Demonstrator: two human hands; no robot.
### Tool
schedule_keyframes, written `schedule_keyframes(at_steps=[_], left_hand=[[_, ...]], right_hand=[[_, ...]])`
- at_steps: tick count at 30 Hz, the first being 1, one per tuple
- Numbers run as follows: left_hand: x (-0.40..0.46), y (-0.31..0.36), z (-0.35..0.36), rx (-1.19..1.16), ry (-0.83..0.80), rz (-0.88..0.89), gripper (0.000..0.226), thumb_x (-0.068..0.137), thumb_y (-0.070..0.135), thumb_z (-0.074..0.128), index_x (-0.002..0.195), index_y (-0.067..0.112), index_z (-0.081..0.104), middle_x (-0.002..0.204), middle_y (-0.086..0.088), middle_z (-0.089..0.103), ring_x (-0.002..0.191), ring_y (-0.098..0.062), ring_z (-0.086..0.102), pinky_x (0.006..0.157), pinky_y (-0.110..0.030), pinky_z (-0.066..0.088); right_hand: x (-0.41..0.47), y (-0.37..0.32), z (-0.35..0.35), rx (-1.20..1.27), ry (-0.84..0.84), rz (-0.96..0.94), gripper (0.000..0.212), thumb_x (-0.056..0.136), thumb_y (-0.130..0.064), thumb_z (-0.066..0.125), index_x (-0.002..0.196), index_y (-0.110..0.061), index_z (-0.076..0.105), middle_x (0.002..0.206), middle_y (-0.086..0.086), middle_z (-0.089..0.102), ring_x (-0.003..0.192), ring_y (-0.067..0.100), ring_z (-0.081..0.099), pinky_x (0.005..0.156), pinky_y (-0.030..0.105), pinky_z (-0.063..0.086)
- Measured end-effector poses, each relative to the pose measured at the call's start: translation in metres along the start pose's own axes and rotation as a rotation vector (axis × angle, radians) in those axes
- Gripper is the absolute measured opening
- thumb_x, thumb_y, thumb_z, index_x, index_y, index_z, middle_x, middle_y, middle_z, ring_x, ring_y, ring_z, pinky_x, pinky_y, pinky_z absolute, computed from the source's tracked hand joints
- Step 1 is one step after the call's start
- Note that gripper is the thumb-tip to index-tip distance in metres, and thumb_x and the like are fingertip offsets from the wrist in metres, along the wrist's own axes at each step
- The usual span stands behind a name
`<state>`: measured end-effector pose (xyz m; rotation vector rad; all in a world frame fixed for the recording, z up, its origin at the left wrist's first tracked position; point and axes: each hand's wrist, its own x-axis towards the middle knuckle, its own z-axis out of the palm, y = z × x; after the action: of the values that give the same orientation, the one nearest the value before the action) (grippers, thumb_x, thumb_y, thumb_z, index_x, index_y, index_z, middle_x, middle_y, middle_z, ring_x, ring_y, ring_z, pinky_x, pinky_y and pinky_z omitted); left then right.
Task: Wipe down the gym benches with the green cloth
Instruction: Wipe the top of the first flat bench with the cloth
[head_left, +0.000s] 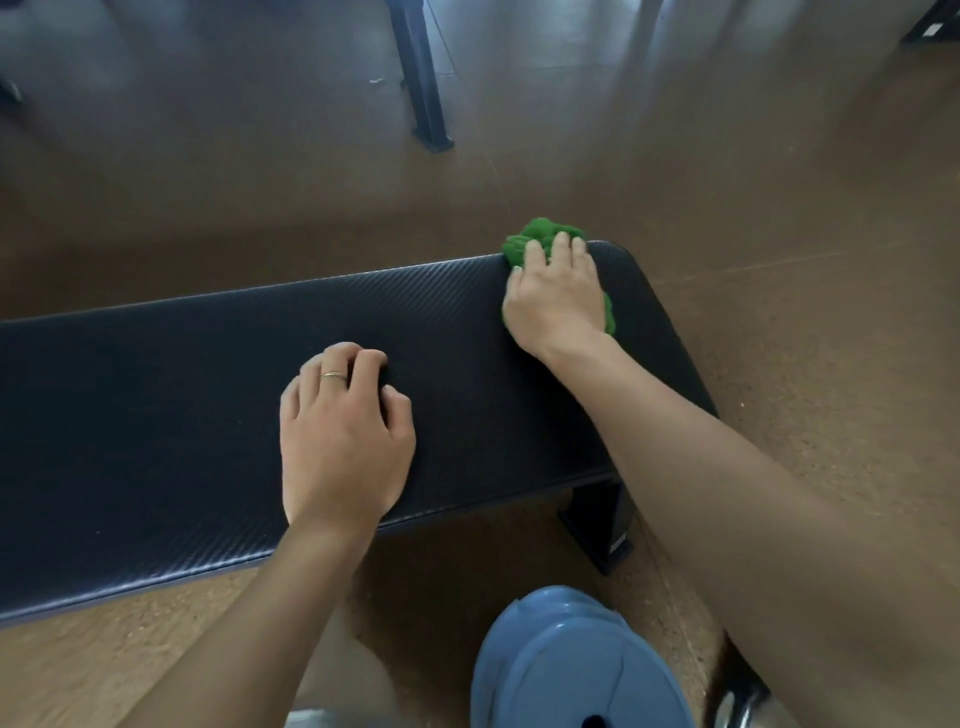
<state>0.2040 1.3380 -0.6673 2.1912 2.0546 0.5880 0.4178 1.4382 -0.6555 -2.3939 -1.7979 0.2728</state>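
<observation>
On the far right corner of a long black padded gym bench (208, 405) with a fine woven texture, the right hand (553, 296) lies palm down over a bunched green cloth (543, 236). Its fingers are spread and curled over the wad, pressing it against the pad rather than pinching it; green fabric shows beyond the fingertips at the bench's far edge and again beside the heel of the hand. The right forearm runs bare from the lower right of the view up to that corner.

Nearer the middle of the pad, the left hand (343, 436) rests knuckles up with its fingers bent loosely inward, the tips touching the surface and holding nothing. One thin ring (332, 375) sits on one of its fingers. The left forearm comes in from the bottom edge, crossing the bench's near side.

One bench fills the view, with one black metal leg (602, 525) showing under its right end. One blue rounded plastic object (571, 670) stands on the brown speckled floor (805, 338) below the bench, between the two forearms. One dark metal post (421, 83) of other equipment stands well beyond the bench.
</observation>
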Motion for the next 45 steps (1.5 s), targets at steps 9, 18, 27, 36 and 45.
schedule_keyframes(at_steps=[9, 18, 27, 36, 45], left_hand=[[0.001, -0.005, 0.002, 0.005, 0.017, 0.022, 0.031, 0.097, 0.019, 0.048, 0.125, 0.013, 0.061, 0.131, -0.007, 0.058, 0.127, -0.030, 0.050, 0.111, -0.048, 0.038], [0.003, -0.005, 0.003, -0.011, 0.019, 0.019, 0.032, 0.098, 0.018, 0.047, 0.125, 0.013, 0.061, 0.132, -0.006, 0.058, 0.129, -0.030, 0.048, 0.113, -0.047, 0.037], [0.001, -0.013, 0.005, -0.055, 0.021, 0.060, 0.034, 0.099, 0.019, 0.044, 0.129, 0.014, 0.060, 0.133, -0.005, 0.057, 0.130, -0.027, 0.048, 0.114, -0.046, 0.037], [-0.002, -0.010, 0.002, -0.072, 0.019, 0.050, 0.038, 0.098, 0.019, 0.042, 0.129, 0.012, 0.061, 0.134, -0.006, 0.058, 0.130, -0.028, 0.049, 0.112, -0.047, 0.040], [-0.001, -0.005, 0.000, -0.069, 0.018, 0.003, 0.031, 0.100, 0.017, 0.044, 0.125, 0.015, 0.063, 0.133, -0.001, 0.057, 0.125, -0.025, 0.048, 0.105, -0.045, 0.044]], right_hand=[[-0.127, -0.020, 0.009, 0.071, -0.087, -0.490, 0.054, 0.106, -0.034, 0.029, 0.157, -0.017, 0.040, 0.168, 0.013, 0.026, 0.157, 0.027, 0.018, 0.129, 0.038, 0.010], [-0.068, -0.029, 0.009, 0.013, -0.030, -0.246, 0.053, 0.110, -0.033, 0.027, 0.161, -0.019, 0.027, 0.171, 0.011, 0.015, 0.158, 0.024, 0.010, 0.129, 0.038, 0.005], [-0.178, -0.013, 0.021, 0.045, 0.021, -0.293, 0.058, 0.104, -0.039, 0.023, 0.155, -0.019, 0.042, 0.166, 0.010, 0.031, 0.156, 0.025, 0.023, 0.127, 0.035, 0.012], [-0.166, -0.025, 0.024, 0.017, 0.048, -0.297, 0.054, 0.106, -0.037, 0.030, 0.156, -0.019, 0.041, 0.167, 0.012, 0.028, 0.156, 0.026, 0.021, 0.128, 0.039, 0.013], [-0.132, 0.029, 0.009, -0.018, 0.059, -0.288, 0.056, 0.103, -0.036, 0.029, 0.154, -0.019, 0.043, 0.165, 0.012, 0.033, 0.154, 0.027, 0.028, 0.128, 0.042, 0.015]])
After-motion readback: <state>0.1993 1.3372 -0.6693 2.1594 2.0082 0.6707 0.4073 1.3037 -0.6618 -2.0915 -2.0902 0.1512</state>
